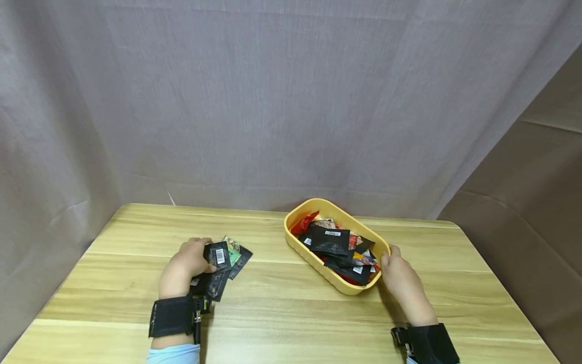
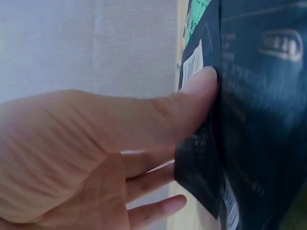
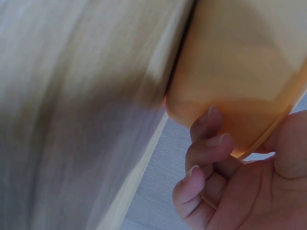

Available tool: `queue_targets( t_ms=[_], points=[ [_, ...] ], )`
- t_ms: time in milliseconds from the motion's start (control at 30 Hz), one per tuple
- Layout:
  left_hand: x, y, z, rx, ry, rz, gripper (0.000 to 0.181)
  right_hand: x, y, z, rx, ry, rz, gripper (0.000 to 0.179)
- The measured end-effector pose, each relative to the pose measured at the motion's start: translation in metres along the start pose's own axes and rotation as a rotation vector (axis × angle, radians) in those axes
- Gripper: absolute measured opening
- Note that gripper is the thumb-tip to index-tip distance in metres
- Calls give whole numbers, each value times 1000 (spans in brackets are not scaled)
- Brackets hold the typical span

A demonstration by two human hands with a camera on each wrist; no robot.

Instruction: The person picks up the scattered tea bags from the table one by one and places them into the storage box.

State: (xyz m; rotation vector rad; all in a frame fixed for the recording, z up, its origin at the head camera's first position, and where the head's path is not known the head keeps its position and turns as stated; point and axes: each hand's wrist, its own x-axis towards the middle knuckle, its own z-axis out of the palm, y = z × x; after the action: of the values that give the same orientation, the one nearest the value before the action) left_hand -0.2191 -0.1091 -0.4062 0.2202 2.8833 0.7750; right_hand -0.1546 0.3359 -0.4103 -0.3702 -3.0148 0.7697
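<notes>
1. Black foil packets (image 1: 220,265), several fanned together, held in the left hand (image 1: 184,265) over the near-left part of the wooden table (image 1: 273,308); thumb clamped across the top packet, remaining fingers tucked beneath the stack.
2. Fan spreading away from the left palm toward the right and far side; one white barcode label facing up, a green packet (image 1: 233,251) peeking out at the far edge.
3. Yellow plastic tray (image 1: 309,207) lying right of the held stack, well apart from it, long axis running from far-left to near-right; more packets, black and red, heaped inside.
4. Right hand (image 1: 402,283) gripping the tray's near-right end: thumb over the rim, fingers curled under the outer wall. Far closer to the tray than the left hand, which has bare tabletop between it and the tray's left end.
5. Head view alone giving the layout of both hands, tray and table, with grey cloth draped behind.
6. Left wrist view adding the thumb tip (image 2: 204,81) pressed flat on dark foil, lower fingers loose and straight beneath; tray out of sight there.
7. Right wrist view adding three fingertips (image 3: 211,141) bent against the tray's underside, corner seemingly lifted off the wood; packets hidden there.
</notes>
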Motion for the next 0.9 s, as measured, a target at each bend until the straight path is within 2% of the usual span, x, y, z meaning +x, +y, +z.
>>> queue_targets(
  t_ms=[300, 467, 600, 733, 900],
  points=[
    [-1, 4, -2, 107, 134, 20, 71, 1, 0, -1, 0, -2, 12, 55],
    [-1, 8, -8, 88, 161, 13, 52, 0, 0, -1, 3, 1, 11, 55],
    [0, 19, -9, 52, 191, 22, 31, 0, 2, -1, 2, 7, 10, 55],
    [3, 38, -4, 37, 310, 93, 24, 0, 2, 0, 8, 5, 11, 55],
    [8, 71, 14, -31, 528, 278, 21, 0, 1, -1, 11, -3, 16, 56]
  ],
)
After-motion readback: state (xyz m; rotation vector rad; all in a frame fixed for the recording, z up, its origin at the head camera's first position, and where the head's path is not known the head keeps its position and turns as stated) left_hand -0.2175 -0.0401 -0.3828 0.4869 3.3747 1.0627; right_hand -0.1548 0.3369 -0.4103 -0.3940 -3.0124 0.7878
